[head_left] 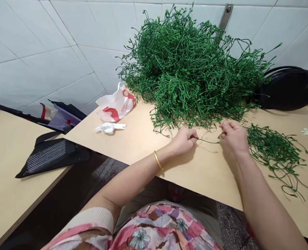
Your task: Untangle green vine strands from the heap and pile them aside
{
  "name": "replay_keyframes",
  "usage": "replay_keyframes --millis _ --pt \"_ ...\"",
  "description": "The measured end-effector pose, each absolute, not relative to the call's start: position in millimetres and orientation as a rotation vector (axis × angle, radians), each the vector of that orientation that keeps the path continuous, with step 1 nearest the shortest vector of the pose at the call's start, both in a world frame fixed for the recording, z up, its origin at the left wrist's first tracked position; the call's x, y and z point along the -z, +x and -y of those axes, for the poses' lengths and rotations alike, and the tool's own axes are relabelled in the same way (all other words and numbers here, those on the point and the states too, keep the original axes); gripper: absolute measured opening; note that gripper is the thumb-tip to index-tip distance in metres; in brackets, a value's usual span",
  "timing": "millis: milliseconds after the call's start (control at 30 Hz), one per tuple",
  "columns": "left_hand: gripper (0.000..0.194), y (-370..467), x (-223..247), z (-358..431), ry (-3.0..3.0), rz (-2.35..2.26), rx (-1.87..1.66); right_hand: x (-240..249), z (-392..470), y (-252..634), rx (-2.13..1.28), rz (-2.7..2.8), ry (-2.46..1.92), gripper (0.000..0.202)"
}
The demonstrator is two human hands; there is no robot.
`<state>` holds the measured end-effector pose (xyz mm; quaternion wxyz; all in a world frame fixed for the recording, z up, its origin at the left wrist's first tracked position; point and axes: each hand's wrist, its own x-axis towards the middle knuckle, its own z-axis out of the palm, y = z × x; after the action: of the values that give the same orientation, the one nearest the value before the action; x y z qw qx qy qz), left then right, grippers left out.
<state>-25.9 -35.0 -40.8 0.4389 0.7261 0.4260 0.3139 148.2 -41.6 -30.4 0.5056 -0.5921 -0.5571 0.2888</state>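
Occluded and illegible parts.
Metal strip (225,17): lower end hidden by green stems (195,69); wrapper (117,104): lettering too small.

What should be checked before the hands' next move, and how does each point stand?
1. Left hand pinching the stem: ok.
2. Stem reaching the right hand: ok.
3. Stem fully straight: not ok, it curves slightly.
4. Stem span between hands outside the big pile: ok.
5. Right hand not touching the small pile: cannot tell, they meet in view.
6. Tissue away from both hands: ok, off beyond the left.
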Motion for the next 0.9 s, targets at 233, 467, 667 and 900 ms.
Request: replay_keyframes --millis 233,467,667,900 --pt "0.008 -25 41 31 1.708 -1.038 -0.826 23 53 132 -0.323 1.626 -1.346 0.019" --pt "0.013 -25 43 31 1.818 -1.007 -0.927 29 57 115 -0.529 1.849 -1.311 0.021" --pt "0.012 -23 45 31 1.71 -0.967 -0.994 34 51 122 -0.869 1.806 -1.292 0.025" --pt "0.009 -22 46 32 1.754 -1.0 -0.877 31 52 129 -0.811 1.953 -1.416 0.02"
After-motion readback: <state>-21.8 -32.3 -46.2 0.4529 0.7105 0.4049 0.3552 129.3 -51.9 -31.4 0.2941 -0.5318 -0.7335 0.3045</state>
